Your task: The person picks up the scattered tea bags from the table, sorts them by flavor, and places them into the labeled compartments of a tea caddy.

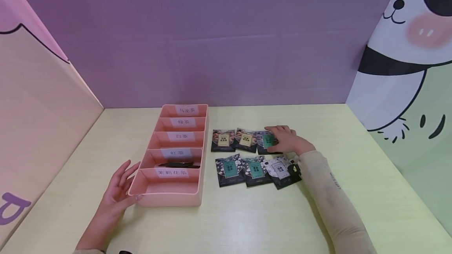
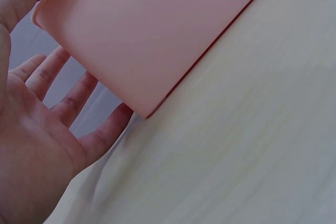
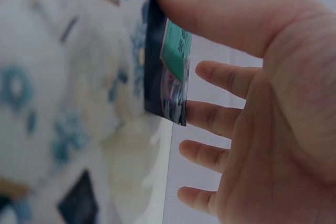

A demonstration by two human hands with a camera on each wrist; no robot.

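Teal-labelled sachet, at the upper row's right end on the worktop, is spanned by the unclosed right grip; the pink box is touched by the loose left grip. Light, pliable, slippery handling is expected; opposite edges are best pinched.

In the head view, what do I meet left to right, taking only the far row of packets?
Left hand, pink divided box, first yellow-labelled packet, second yellow-labelled packet, green-labelled packet, right hand.
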